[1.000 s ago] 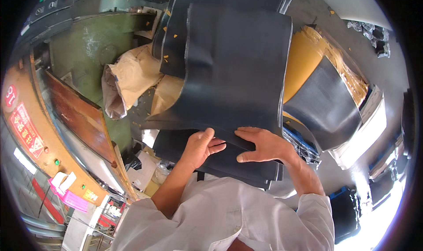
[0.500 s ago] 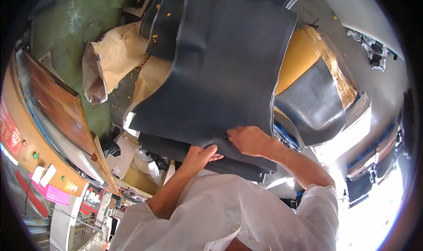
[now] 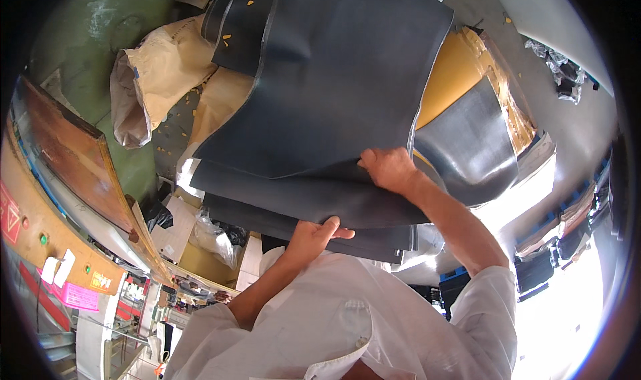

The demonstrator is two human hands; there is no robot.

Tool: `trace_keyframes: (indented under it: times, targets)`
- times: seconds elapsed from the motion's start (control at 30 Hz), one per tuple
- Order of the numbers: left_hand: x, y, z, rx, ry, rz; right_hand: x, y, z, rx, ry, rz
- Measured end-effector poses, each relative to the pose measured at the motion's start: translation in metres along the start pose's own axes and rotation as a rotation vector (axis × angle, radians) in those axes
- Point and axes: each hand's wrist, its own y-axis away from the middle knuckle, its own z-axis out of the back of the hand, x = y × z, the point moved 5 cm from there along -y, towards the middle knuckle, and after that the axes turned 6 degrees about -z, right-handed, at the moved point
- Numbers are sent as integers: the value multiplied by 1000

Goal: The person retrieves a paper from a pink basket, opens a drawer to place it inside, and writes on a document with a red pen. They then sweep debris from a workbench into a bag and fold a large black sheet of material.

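A large dark rubber sheet is spread across the middle of the view, lying on top of a stack of similar dark sheets whose near edges show beneath it. The near right edge of the top sheet is gripped by the right hand, its fingers curled closed around the edge, which is lifted slightly off the stack there. The near edge of a lower sheet is pinched by the left hand, thumb on top and fingers tucked underneath. Both forearms are sleeved in white. To the left, an open tan paper sack is seen on the green floor. To the right, another dark sheet is laid over yellow material.
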Motion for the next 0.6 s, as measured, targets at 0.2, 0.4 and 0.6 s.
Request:
trace_keyframes:
  times: [0.2,0.4,0.6]
  targets:
    - [16,25,12,33,-57,-53,-32,-57,-18,-66,53,173]
    - [35,37,29,24,-108,155,-68,-94,-28,47,40,96]
    - [54,32,37,21,-113,93,-85,-95,-60,185,19,-149]
